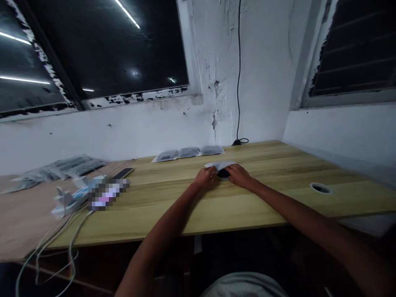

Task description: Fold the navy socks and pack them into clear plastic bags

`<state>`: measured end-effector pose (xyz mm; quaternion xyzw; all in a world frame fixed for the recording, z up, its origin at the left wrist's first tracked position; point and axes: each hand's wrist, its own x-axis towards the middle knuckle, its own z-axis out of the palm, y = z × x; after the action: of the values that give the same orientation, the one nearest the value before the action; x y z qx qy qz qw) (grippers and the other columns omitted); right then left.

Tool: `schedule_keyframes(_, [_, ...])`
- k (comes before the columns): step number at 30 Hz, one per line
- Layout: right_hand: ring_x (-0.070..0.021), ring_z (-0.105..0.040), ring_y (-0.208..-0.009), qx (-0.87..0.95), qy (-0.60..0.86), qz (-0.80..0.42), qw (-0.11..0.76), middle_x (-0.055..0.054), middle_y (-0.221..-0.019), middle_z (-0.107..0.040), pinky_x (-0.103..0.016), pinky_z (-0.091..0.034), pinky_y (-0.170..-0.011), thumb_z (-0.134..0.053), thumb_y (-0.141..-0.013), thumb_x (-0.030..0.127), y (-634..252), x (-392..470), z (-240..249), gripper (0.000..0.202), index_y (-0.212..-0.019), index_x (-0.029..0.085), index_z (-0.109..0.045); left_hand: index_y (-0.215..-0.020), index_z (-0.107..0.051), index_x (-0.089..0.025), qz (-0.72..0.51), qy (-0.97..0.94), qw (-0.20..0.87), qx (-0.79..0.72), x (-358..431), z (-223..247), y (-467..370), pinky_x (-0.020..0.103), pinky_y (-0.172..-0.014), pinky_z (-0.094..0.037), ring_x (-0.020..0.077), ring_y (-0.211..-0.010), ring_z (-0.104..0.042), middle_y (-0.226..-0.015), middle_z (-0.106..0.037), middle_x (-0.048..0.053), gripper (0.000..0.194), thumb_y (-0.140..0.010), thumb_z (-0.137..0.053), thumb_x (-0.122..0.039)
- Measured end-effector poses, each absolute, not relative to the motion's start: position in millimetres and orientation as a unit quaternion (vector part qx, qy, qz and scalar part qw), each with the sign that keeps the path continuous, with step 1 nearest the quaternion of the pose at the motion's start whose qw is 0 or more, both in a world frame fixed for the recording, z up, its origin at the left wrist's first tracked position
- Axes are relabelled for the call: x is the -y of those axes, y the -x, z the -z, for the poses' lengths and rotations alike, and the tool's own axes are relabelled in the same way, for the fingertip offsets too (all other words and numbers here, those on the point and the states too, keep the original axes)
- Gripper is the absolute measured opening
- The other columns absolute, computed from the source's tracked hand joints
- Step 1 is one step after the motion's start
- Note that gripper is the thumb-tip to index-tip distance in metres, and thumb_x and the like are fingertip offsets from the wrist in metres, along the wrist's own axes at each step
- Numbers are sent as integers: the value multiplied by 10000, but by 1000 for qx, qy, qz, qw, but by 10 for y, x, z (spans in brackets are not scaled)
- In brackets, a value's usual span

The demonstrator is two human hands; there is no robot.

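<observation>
On the wooden table, a small whitish pouch [220, 165] lies between my two hands, with a dark flat item [223, 173] showing below its pale edge. My left hand [206, 177] grips the pouch's left side with curled fingers. From the right, my right hand [238, 175] holds the other side, its fingers partly over the dark item. What the dark item is cannot be made out. Just beyond the hands, a row of three similar filled pouches [189, 152] lies flat near the wall.
A pile of grey-white packets [62, 169] sits at the far left. Nearer are a white power strip [69, 202] with trailing cables, a dark phone [123, 174] and a blurred-out bright screen [108, 196]. A round cable hole [321, 188] is at right; a black cord [238, 82] hangs down the wall.
</observation>
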<state>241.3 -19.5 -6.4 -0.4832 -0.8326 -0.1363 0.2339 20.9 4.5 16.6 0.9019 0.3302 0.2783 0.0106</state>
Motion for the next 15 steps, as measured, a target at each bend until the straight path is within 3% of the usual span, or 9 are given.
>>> schedule_keyframes(5, [-297,-648,-1005,820,510,121,232,-170,-1112,-700,-392,-481,-890,-633,-783,212,-2422,265,13,346,-1116,141,-696,-1011,-731,-156,-322,-888,164,-284,-130,-146,-145,282,-865,-513,192,-925,-692,-1082,-743,85,268,-909,-572,-346])
schedule_keyframes(10, [-220,-642,-842,817,437,-40,373,-73,-912,-724,-317,-475,-799,-620,-739,245,-2510,277,-78,176,-848,172,-737,-913,-770,-162,-372,-831,252,-326,-224,-156,-104,300,-819,-531,215,-879,-703,-969,-769,67,278,-852,-643,-401])
schedule_keyframes(15, [-179,-562,-646,673,428,-258,545,4,-626,-619,-280,-429,-629,-579,-644,318,-2579,223,-140,154,-624,180,-644,-856,-760,-145,-419,-788,303,-334,-275,-180,-92,304,-786,-542,216,-831,-703,-886,-770,77,263,-816,-677,-391])
